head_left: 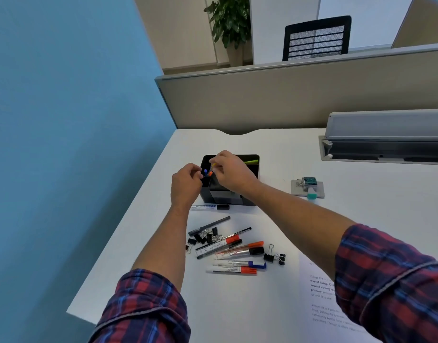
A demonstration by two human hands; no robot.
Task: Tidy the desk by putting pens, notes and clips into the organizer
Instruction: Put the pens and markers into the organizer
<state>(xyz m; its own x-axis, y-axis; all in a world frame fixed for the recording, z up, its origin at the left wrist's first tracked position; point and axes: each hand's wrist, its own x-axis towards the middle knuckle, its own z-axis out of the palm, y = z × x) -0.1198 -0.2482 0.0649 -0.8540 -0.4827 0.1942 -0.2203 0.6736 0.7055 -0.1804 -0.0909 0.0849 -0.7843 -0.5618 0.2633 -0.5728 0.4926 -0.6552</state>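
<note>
Hands [208,174] over organizer [247,169] rim

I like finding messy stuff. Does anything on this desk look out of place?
Yes. A heap of markers and black binder clips lies loose in front of the black organizer, not yet put away. One marker lies alone against its base.

Both arms reach far forward, sleeves rolled up. The left hand [185,180] and right hand [231,170] have curled fingers, close together.
</note>
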